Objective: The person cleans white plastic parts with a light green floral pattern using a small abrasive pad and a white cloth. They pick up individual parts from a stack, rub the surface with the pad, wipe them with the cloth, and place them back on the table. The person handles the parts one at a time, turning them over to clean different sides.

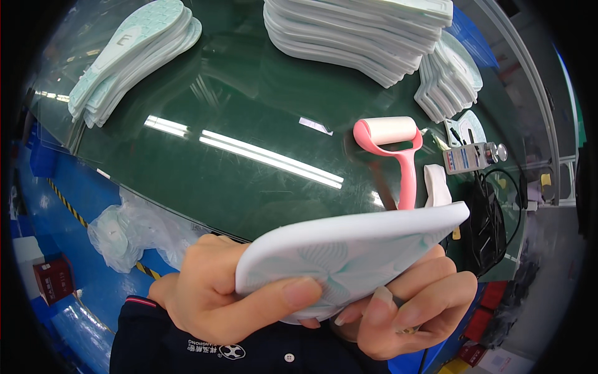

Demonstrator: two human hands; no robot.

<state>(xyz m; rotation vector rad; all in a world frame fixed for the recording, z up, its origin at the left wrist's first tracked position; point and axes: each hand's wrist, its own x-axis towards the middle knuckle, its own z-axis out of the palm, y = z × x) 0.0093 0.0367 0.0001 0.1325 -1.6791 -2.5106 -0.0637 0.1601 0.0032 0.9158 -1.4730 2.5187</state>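
A smooth, round-edged white insole (358,252) with pale-green swirls is held tilted at the near side of the glossy green table (249,202). The left hand (205,290) clamps it, thumb flat; the right hand (414,305) curls loosely at its right underside, grip unclear.

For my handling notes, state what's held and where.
Left grip: green-patterned white insole, by its left end, thumb on the patterned face. Right grip: cannot tell.
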